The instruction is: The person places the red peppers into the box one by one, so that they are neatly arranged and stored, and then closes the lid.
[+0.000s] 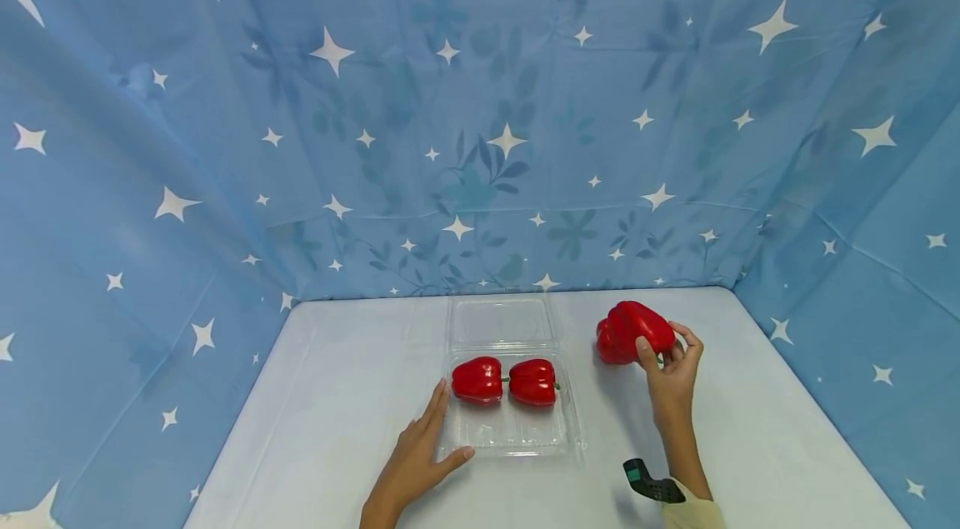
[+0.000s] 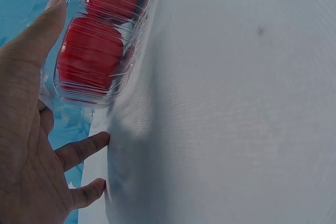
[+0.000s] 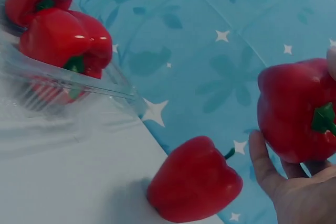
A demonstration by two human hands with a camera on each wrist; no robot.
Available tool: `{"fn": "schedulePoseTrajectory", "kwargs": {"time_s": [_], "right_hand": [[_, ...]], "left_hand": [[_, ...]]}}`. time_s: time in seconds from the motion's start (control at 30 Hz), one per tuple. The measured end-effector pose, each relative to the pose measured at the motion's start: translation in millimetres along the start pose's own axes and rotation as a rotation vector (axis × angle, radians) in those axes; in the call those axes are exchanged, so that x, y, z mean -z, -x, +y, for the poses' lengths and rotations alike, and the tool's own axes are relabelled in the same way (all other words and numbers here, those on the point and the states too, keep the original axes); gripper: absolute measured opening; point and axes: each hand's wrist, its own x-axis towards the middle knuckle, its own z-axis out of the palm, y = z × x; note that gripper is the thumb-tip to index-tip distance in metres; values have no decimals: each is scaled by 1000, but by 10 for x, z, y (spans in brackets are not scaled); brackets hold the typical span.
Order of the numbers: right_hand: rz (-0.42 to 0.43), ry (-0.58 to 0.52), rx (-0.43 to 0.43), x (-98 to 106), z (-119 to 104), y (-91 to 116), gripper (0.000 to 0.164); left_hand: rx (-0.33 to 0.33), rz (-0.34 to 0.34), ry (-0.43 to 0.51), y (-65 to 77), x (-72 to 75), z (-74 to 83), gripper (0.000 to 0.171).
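A clear plastic clamshell container (image 1: 510,435) lies with its lid folded back on the table. Two red bell peppers lie in its far half, one at left (image 1: 477,381) and one at right (image 1: 533,383). My left hand (image 1: 411,462) rests by the container's left side, fingers extended and thumb near the front corner. My right hand (image 1: 673,383) grips a red bell pepper (image 1: 642,326) by its stem end, raised off the table. Another red bell pepper (image 3: 194,182) sits on the table just beyond it, partly hidden by the held pepper in the head view.
The white table (image 1: 337,396) spreads around the container. The container's open lid (image 1: 501,321) lies toward the back edge. A blue curtain with white stars (image 1: 480,96) stands behind and on both sides. A dark band (image 1: 652,483) is on the right wrist.
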Motion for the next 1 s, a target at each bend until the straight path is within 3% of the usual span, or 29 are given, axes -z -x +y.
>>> {"fn": "schedulePoseTrajectory", "kwargs": {"time_s": [0.2, 0.47, 0.83, 1.0], "right_hand": [[-184, 111, -16, -100, -33, 139, 72], [-436, 197, 136, -209, 5, 260, 76], [-647, 283, 191, -361, 27, 419, 78], [-718, 344, 159, -437, 7, 498, 77]], "left_hand": [[5, -2, 4, -4, -9, 0, 99], [20, -4, 16, -4, -3, 10, 98], [33, -3, 64, 2, -30, 11, 97], [22, 7, 84, 7, -29, -3, 96]]}}
